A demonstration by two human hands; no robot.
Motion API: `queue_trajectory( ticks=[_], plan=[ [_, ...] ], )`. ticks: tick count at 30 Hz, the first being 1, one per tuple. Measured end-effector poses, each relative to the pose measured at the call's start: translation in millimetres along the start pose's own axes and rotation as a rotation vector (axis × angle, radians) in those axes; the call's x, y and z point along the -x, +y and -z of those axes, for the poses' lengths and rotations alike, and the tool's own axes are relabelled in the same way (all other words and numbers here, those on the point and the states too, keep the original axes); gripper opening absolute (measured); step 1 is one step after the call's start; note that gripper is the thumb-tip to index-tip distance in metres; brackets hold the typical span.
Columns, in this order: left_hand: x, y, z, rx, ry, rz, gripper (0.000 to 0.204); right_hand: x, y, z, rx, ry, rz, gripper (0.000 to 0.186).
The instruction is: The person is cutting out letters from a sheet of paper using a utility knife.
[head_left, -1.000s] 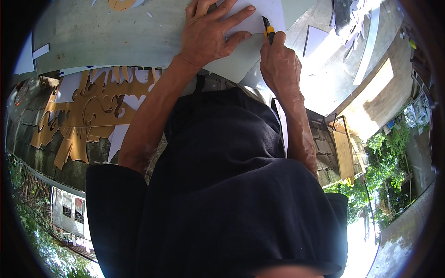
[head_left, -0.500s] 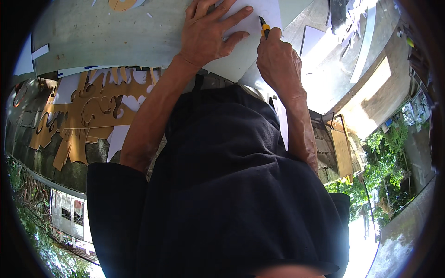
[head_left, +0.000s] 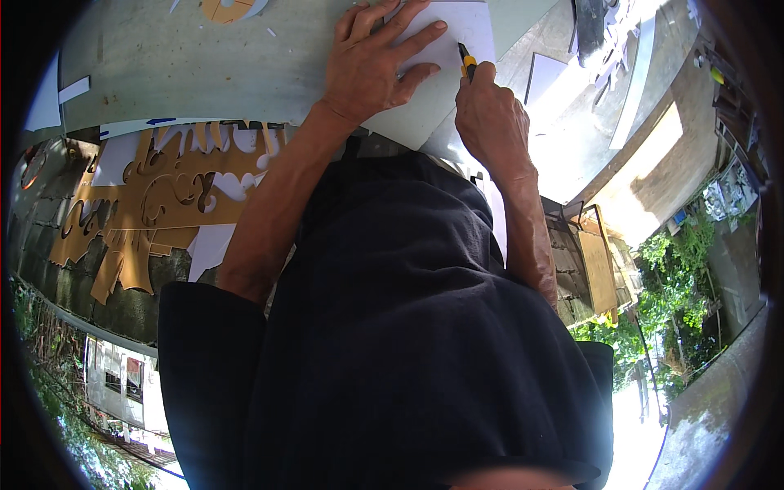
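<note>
A white sheet [head_left: 469,20] lies on the work table, with faint marks on its face. My left hand [head_left: 367,65] rests flat on the sheet's left side, fingers spread. In my right hand [head_left: 492,114] is a yellow and black utility knife [head_left: 468,62], gripped with the fingers wrapped round it. Its tip points away from me and meets the sheet or hovers just over it; I cannot tell which. The knife is to the right of my left fingertips.
Brown cut-out boards [head_left: 163,204] with curled openings lie low on the left, below the table [head_left: 204,73]. White offcuts and strips [head_left: 633,82] are scattered at the right. A tan round piece [head_left: 227,8] sits at the far left edge.
The knife and my right hand have come slightly toward me. My left hand stays spread on the sheet; the whole view has shifted a little.
</note>
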State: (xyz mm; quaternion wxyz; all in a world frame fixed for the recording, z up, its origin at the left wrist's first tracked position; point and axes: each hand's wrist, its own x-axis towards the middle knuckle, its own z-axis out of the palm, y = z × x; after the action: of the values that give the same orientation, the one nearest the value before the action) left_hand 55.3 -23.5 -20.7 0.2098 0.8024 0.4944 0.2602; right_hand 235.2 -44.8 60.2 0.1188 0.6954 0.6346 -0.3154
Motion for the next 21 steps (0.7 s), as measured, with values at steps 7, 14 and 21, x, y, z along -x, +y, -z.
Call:
queue_trajectory(
  ticks=[7, 14, 21],
  plan=[
    [4.6, 1.0, -9.5, -0.082, 0.045, 0.022, 0.046, 21.6, 2.0, -3.8, 0.028, -0.09, -0.09, 0.023],
    [4.2, 1.4, -6.8, -0.054, 0.039, 0.02, 0.049, 23.0, 4.2, -8.3, 0.0, -0.061, -0.097, 0.021],
    [3.7, -3.7, -6.1, -0.022, 0.019, 0.049, 0.081, 54.7, 31.5, -29.1, -0.135, -0.073, -0.101, 0.025]
  ],
)
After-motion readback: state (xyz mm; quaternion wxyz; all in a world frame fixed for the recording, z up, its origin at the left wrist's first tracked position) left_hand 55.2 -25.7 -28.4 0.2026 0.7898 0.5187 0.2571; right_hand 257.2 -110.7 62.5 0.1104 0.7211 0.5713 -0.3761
